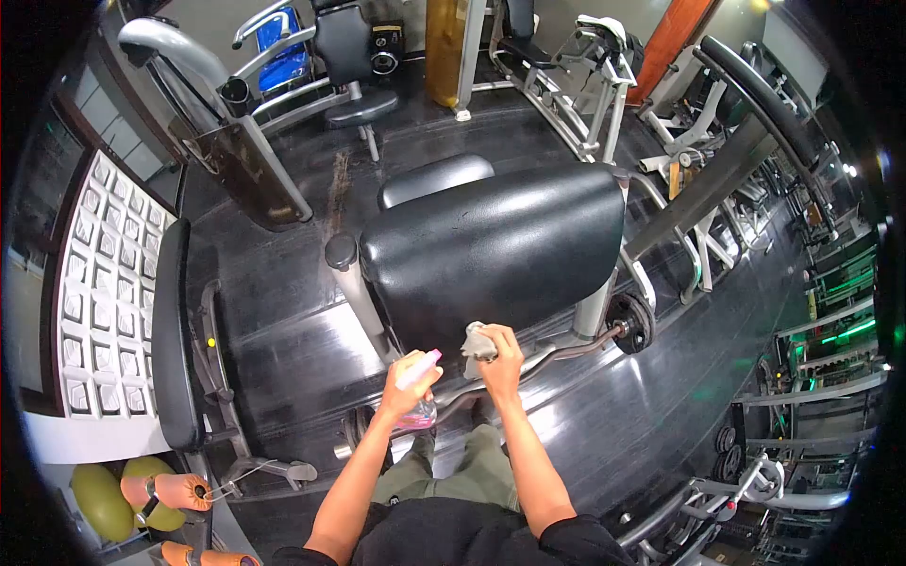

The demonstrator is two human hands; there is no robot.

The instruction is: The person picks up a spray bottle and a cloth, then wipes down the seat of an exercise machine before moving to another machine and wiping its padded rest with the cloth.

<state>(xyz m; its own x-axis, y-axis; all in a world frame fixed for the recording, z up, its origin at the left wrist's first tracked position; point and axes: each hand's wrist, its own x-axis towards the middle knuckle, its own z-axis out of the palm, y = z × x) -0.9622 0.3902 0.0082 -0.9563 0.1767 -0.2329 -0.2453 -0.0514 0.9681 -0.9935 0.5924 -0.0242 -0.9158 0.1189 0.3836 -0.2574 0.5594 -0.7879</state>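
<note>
My left hand [404,385] is closed around a spray bottle [418,415] with a pink nozzle and pinkish liquid low in its clear body. In my right hand [503,364] a greyish cloth [478,347] is bunched between the fingers. Both hands are at the near edge of a black padded bench [500,241], whose upholstery looks shiny. Whether the cloth touches the pad, I cannot tell. Below my hands a curved barbell [566,352] runs across the bench's front, with a weight plate [634,323] at its right end.
A smaller black pad [436,179] sits behind the bench. An upright black bench [176,330] stands at left beside a white patterned panel [111,288]. Green balls [102,500] lie lower left. Gym machines [359,99] line the back, and racks [840,387] stand at right.
</note>
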